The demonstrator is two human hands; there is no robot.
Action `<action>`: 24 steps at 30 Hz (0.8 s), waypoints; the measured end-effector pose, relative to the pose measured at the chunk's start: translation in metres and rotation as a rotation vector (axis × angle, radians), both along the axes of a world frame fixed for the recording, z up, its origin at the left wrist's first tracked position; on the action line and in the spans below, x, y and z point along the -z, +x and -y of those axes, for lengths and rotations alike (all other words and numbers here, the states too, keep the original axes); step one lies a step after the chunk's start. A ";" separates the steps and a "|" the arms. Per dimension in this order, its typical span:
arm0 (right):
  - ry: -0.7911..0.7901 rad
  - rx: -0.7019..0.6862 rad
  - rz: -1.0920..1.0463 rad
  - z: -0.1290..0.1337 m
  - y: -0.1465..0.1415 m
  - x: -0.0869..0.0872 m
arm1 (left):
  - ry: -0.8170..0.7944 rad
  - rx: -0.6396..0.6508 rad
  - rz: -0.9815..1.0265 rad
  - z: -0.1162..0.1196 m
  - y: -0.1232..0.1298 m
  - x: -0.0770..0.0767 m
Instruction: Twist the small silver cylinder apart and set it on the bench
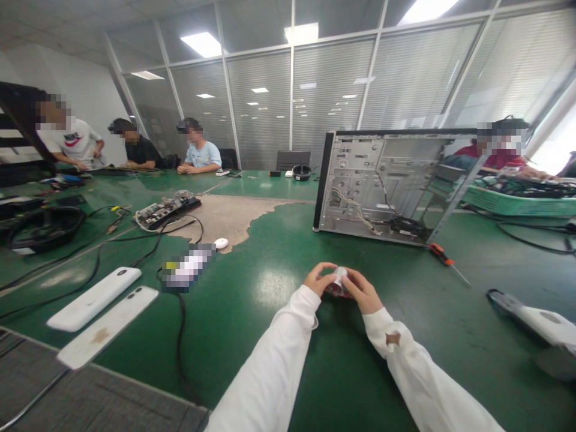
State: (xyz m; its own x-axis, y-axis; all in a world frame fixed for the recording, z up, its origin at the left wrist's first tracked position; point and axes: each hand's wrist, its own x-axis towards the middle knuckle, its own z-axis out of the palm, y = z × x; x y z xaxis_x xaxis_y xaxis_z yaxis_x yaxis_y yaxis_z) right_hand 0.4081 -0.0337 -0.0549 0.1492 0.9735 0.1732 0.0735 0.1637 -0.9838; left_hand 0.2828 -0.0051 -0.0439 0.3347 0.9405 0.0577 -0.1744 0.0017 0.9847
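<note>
My left hand [320, 278] and my right hand [363, 291] come together over the green table [270, 336], fingers closed around a small silvery-white object with reddish parts underneath [339, 275]. The fingers hide much of it, so its kind does not show. Just beyond my hands stands an open computer case [355, 180], its metal inside facing me, with some loose wires and a dark fan [409, 227] near the bottom. To the right of my hands lies a screwdriver [443, 257] with an orange and black handle.
Two white phone-like slabs [96, 299] [108, 327] lie at the left near the table edge. Black cables [180, 336] run across that side, by a circuit assembly [166, 210]. A green basket [517, 201] of parts stands far right. Several people sit or stand around the table.
</note>
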 end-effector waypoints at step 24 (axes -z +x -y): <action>-0.311 -0.199 -0.241 0.000 0.004 -0.006 | -0.124 0.219 0.157 -0.001 -0.002 -0.002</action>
State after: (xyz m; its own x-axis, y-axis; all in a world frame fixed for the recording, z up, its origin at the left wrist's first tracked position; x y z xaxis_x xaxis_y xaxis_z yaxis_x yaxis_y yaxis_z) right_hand 0.4123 -0.0340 -0.0489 -0.0463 0.9877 -0.1495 -0.1675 -0.1552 -0.9736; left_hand 0.2809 -0.0042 -0.0419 0.5265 0.8500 0.0143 -0.3073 0.1746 0.9355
